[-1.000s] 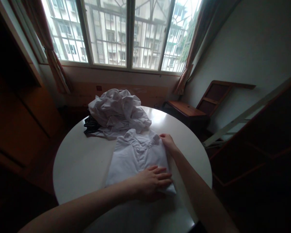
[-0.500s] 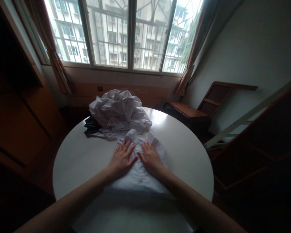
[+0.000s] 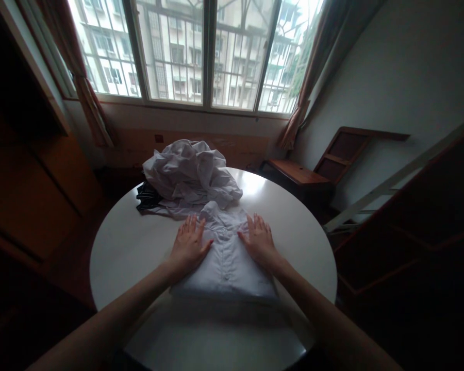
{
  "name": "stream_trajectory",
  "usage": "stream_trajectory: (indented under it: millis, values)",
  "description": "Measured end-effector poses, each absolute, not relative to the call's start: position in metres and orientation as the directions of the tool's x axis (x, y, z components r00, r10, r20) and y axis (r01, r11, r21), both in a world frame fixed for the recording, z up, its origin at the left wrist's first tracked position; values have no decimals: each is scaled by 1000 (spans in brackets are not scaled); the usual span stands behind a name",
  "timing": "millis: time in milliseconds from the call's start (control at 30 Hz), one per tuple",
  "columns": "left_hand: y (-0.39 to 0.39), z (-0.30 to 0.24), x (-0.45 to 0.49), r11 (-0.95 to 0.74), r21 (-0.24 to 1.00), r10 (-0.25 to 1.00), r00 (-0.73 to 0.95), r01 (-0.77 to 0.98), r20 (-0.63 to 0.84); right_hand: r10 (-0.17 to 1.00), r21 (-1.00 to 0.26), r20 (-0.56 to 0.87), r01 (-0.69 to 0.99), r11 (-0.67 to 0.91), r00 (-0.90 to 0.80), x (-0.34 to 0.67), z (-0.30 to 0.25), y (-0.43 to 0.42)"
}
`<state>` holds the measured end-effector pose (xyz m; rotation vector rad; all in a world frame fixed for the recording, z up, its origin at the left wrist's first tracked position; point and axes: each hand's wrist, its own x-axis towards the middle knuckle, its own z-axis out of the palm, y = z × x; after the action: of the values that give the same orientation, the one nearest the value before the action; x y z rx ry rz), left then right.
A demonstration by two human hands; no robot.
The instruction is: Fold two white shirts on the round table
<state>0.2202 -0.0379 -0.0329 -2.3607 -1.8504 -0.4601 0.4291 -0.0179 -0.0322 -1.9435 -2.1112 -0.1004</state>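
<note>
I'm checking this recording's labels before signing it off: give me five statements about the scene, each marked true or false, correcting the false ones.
1. The left hand and right hand are on the folded white shirt. True.
2. The crumpled pale heap lies nearer the person than the shirt. False: it lies beyond it, toward the window.
3. Dark cloth shows at the heap's left edge. True.
4. The tabletop has square corners. False: its edge is curved.
5. Both hands are clenched. False: their fingers are extended.
</note>
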Motion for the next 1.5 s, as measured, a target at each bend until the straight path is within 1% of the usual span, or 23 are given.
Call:
stream_trajectory:
  millis: [100,167,233,400,500,600,700,767,833,867,900,967,1000,1033,1067,1133,1167,1233,1300,1367,1433,1500]
  values:
    - [-63,-33,230,-400,93,871,347,912,346,939,-165,267,949,268,-219,414,-36,-51]
    - [-79,-40,239,-504,97,828,449,858,334,905,-193,279,905,379,-320,402,-43,-71]
    - [-90,-48,246,-564,118,803,510,817,309,882,-204,299,878,433,-365,393,-49,-85]
    - [-94,-53,242,-591,182,796,532,786,287,863,-211,301,855,475,-406,396,-48,-92]
    - [-94,-52,222,-590,179,797,532,788,286,856,-214,283,841,496,-432,416,-48,-94]
    - [-97,-56,198,-534,157,828,475,831,298,868,-229,282,850,474,-408,442,-55,-102]
    - [-98,-53,184,-501,150,850,451,853,272,879,-272,281,847,457,-384,461,-57,-107]
    - [-92,-42,183,-498,165,858,455,851,238,885,-328,265,827,457,-384,465,-48,-102]
    - [-78,-25,189,-466,206,878,421,861,228,907,-407,246,813,417,-341,464,-30,-88]
    - [-68,-16,194,-428,237,896,374,872,240,925,-447,246,813,373,-289,462,-19,-78]
    - [-56,-7,200,-380,273,910,304,884,284,940,-476,260,818,322,-219,459,-8,-65]
    - [-29,5,214,-301,320,912,173,898,372,941,-482,334,849,216,-50,449,10,-36]
    - [-15,7,222,-244,356,924,104,902,368,939,-487,341,864,131,50,443,15,-22]
    - [-1,7,230,-167,395,940,25,903,340,936,-481,324,876,36,139,436,17,-8]
    - [10,5,237,-99,429,952,-39,898,303,940,-460,286,887,-35,185,429,15,4]
    - [28,-4,248,2,478,955,-143,878,259,947,-431,201,891,-143,249,417,4,21]
    - [33,-10,252,32,492,953,-174,870,247,945,-421,190,892,-166,266,413,-4,26]
    - [39,-22,254,61,505,946,-212,861,247,929,-425,232,889,-171,289,409,-21,32]
    - [42,-31,252,55,542,936,-232,839,264,908,-469,294,873,-136,299,410,-34,34]
    - [44,-37,248,5,644,925,-248,765,288,890,-549,337,832,-79,307,415,-41,36]
    - [45,-40,245,-63,773,914,-275,631,299,867,-633,383,774,-6,320,418,-43,39]
    - [47,-41,243,-136,853,905,-288,504,314,837,-698,429,713,68,340,420,-42,41]
